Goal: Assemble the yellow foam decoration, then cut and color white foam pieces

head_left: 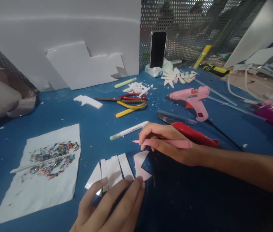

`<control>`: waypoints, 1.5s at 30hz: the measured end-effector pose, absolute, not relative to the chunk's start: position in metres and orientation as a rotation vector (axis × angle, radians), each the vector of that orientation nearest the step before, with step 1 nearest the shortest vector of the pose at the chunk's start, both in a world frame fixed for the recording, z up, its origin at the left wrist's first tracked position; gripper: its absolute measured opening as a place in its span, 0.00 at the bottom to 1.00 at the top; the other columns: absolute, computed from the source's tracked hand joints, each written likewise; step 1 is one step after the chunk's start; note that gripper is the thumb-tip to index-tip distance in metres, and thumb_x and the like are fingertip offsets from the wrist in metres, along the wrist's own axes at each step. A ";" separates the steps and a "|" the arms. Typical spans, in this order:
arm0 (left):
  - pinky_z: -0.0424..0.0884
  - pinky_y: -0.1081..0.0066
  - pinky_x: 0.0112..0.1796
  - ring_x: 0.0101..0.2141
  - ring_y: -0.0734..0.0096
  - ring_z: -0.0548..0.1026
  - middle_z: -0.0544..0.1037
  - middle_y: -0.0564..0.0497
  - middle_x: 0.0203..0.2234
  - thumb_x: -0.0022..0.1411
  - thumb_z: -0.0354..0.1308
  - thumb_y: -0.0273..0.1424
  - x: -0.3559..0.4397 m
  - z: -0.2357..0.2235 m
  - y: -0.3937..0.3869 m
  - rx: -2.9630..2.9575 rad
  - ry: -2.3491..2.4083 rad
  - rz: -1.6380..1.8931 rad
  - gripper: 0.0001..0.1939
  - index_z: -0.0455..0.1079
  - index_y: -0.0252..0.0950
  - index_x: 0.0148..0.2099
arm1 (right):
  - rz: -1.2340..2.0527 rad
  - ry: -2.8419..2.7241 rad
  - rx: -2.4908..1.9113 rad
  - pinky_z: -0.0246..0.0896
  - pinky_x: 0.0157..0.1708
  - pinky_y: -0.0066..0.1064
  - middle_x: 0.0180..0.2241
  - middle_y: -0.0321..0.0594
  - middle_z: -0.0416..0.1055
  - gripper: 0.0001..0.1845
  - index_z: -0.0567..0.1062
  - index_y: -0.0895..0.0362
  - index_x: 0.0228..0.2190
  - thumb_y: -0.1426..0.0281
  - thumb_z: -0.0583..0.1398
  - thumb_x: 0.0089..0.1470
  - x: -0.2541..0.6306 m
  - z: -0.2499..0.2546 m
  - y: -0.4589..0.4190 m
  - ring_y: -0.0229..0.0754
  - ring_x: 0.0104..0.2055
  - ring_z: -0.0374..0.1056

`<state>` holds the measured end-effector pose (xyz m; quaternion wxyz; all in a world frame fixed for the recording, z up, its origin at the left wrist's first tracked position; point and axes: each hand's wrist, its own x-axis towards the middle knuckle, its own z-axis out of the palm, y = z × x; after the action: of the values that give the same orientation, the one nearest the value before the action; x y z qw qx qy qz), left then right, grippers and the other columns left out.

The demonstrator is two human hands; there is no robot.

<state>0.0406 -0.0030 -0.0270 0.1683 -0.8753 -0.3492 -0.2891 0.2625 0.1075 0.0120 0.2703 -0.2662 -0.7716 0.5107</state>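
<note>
Here the right hand (172,153) pinches a slim pink pen (178,144) crosswise, tip leftward, just beyond a flat, notched pink-and-white piece (140,169); the left hand (102,217), nearer it, fingers spread, touches its near edge beside flat white strips (113,169).

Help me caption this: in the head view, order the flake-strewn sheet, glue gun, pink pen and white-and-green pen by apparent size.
1. Flake-strewn sheet
2. Glue gun
3. Pink pen
4. White-and-green pen; the pink pen looks nearer, so their true order is unsure.
</note>
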 end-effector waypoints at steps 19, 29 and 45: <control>0.47 0.62 0.64 0.46 0.73 0.71 0.78 0.58 0.46 0.66 0.51 0.22 0.038 -0.029 -0.003 -2.476 -0.942 -0.796 0.15 0.76 0.39 0.48 | 1.281 -2.103 -0.952 0.57 0.26 0.24 0.19 0.31 0.62 0.20 0.63 0.59 0.20 0.70 0.51 0.65 0.259 0.014 0.105 0.31 0.24 0.62; 0.47 0.62 0.64 0.47 0.74 0.71 0.77 0.58 0.47 0.66 0.53 0.22 0.038 -0.031 -0.003 -2.458 -0.934 -0.788 0.14 0.76 0.39 0.49 | 1.233 -2.118 -0.907 0.55 0.26 0.23 0.22 0.31 0.60 0.20 0.62 0.59 0.21 0.71 0.52 0.65 0.258 0.008 0.106 0.30 0.25 0.62; 0.46 0.60 0.64 0.47 0.73 0.70 0.76 0.57 0.49 0.67 0.51 0.23 0.037 -0.032 -0.003 -2.483 -0.926 -0.767 0.15 0.75 0.38 0.50 | 1.289 -2.209 -0.934 0.56 0.28 0.26 0.18 0.32 0.62 0.21 0.62 0.58 0.20 0.71 0.50 0.65 0.261 0.011 0.106 0.33 0.24 0.62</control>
<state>0.0366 -0.0030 -0.0319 0.1902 -0.8837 -0.3294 -0.2728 0.2606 0.1059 0.0110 0.2079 -0.3355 -0.7935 0.4632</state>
